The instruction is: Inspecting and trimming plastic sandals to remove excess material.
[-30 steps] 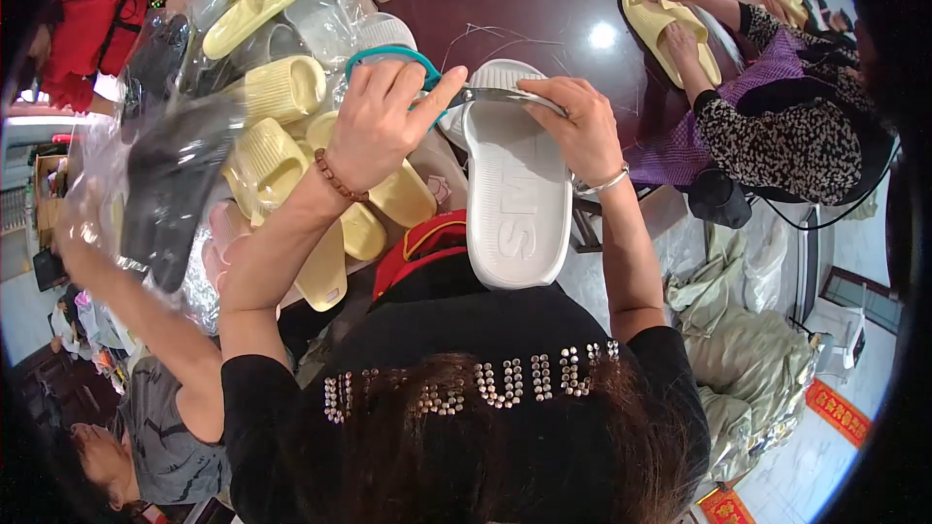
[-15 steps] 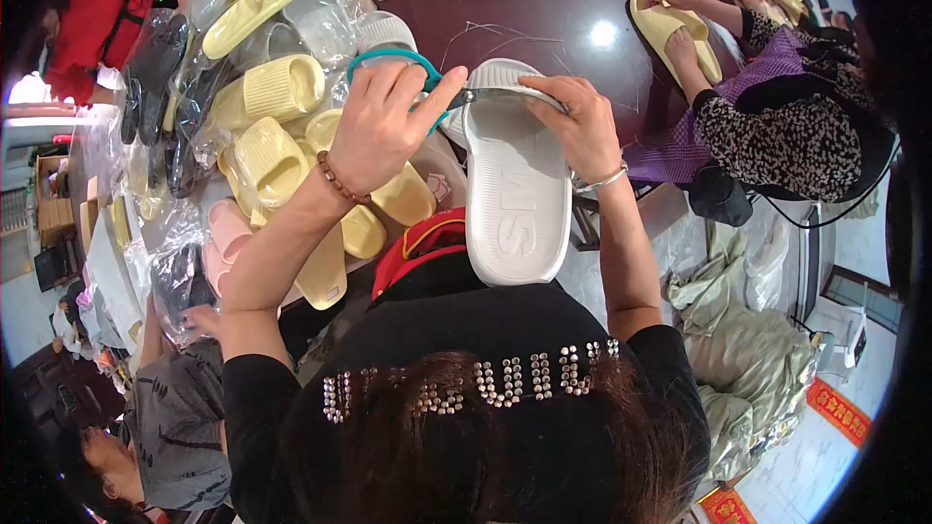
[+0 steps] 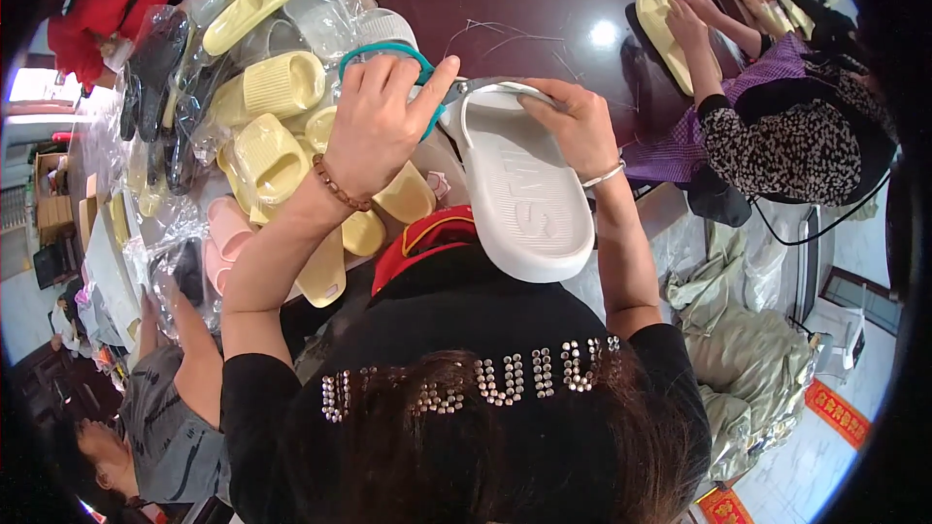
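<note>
My left hand (image 3: pixel 381 126) grips teal-handled scissors (image 3: pixel 393 50), fingers through the loops, the blades reaching the far rim of a white slide sandal. My right hand (image 3: pixel 581 126) holds that white sandal (image 3: pixel 524 194) sole-up by its far end, thumb on the rim beside the blades. The sandal's near end hangs over my chest, above a red collar. A bead bracelet sits on my left wrist and a thin bangle on my right.
A heap of pale yellow sandals (image 3: pixel 272 150), some in clear bags, lies left of my hands on the dark brown table (image 3: pixel 524 0). A person in a patterned top (image 3: pixel 796 136) handles yellow sandals (image 3: pixel 665 29) at the right. Another person (image 3: pixel 165 408) sits lower left. Grey sacks (image 3: pixel 748 349) lie on the floor.
The dark bagged sandals held up at the left a second ago have been lowered out of the way. My hands, scissors and white sandal have stayed nearly still.
</note>
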Demonstrator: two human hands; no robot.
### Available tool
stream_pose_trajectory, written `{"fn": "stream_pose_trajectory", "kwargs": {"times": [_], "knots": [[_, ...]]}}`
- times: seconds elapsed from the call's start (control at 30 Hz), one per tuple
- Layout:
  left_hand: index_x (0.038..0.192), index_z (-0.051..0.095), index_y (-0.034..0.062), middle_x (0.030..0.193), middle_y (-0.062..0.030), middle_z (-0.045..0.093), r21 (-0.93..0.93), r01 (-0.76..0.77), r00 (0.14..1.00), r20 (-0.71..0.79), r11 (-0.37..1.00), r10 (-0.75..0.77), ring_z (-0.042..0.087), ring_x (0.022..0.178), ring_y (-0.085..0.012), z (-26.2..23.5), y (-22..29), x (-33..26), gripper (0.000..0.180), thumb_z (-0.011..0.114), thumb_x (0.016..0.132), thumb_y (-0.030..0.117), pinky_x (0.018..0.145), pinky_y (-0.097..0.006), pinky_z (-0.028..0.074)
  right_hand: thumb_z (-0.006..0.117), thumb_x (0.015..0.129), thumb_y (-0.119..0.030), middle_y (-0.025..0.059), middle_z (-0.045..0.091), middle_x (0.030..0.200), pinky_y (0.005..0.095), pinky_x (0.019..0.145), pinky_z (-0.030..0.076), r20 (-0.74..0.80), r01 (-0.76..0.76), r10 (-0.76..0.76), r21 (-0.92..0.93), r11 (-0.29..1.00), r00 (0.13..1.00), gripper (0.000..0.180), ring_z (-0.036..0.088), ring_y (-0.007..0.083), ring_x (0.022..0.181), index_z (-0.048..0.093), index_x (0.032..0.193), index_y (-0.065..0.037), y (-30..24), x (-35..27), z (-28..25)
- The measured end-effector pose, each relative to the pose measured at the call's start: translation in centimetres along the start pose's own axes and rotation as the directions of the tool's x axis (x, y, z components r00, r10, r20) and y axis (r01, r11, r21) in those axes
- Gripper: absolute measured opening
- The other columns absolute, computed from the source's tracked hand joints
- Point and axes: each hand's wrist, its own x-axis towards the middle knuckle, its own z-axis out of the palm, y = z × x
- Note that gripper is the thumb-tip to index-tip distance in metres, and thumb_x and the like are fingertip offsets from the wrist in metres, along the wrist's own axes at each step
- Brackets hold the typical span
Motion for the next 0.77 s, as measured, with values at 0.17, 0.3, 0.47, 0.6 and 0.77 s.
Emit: {"fn": "stream_pose_trajectory", "kwargs": {"times": [0.17,0.3,0.47,0.6,0.77], "knots": [[0.105,0.057,0.0102,0.080,-0.0032,0.047,0.022,-0.019,0.999,0.027,1.000,0.018,0.046,0.080,-0.0180,-0.1,-0.2,0.1,0.038,0.050,0.068,0.011,0.069,-0.032,0.037,0.058,0.074,-0.019,0.0124,0.062,0.072,0.0292,0.061,0.045,-0.010,0.003,-0.004,-0.098,0.995,1.000,0.023,0.060,0.0218,0.066,0.064,0.093,-0.008,-1.1,-0.2,-0.3],[0.104,0.058,0.0104,0.079,-0.0033,0.048,0.030,-0.033,0.999,0.014,0.999,0.032,0.047,0.080,-0.0181,-0.1,-0.3,0.3,0.037,0.051,0.067,0.011,0.070,-0.032,0.037,0.061,0.074,-0.014,0.0123,0.062,0.073,0.0242,0.061,0.044,0.013,-0.010,0.012,-0.104,0.994,1.000,0.023,0.057,0.0135,0.066,0.062,0.095,-0.003,-1.4,-0.2,-0.4],[0.103,0.058,0.0101,0.079,-0.0033,0.048,0.022,-0.058,0.998,0.002,0.998,0.058,0.047,0.080,-0.0185,-0.2,-0.4,0.5,0.037,0.051,0.067,0.012,0.071,-0.032,0.038,0.060,0.075,-0.013,0.0124,0.062,0.074,0.0238,0.061,0.044,0.048,-0.031,0.036,-0.088,0.996,0.998,0.023,0.057,0.0124,0.066,0.062,0.095,-0.002,-1.5,-0.1,-0.4],[0.103,0.058,0.0100,0.080,-0.0034,0.048,0.021,-0.078,0.997,0.028,0.997,0.078,0.047,0.081,-0.0187,-0.4,-0.5,0.8,0.038,0.052,0.066,0.011,0.072,-0.032,0.038,0.059,0.075,-0.013,0.0109,0.063,0.076,0.0237,0.062,0.044,0.085,-0.065,0.068,-0.038,0.997,0.994,0.023,0.056,0.0115,0.066,0.062,0.095,-0.002,-0.7,0.0,-0.4],[0.104,0.057,0.0102,0.080,-0.0036,0.048,0.003,-0.124,0.992,0.028,0.992,0.124,0.047,0.081,-0.0185,-0.7,-0.9,1.0,0.039,0.052,0.066,0.009,0.073,-0.033,0.037,0.058,0.074,-0.024,0.0153,0.062,0.077,0.0315,0.065,0.046,0.118,-0.082,0.083,-0.010,0.997,0.990,0.026,0.062,0.0247,0.070,0.064,0.094,-0.008,0.0,0.1,-0.1]]}}
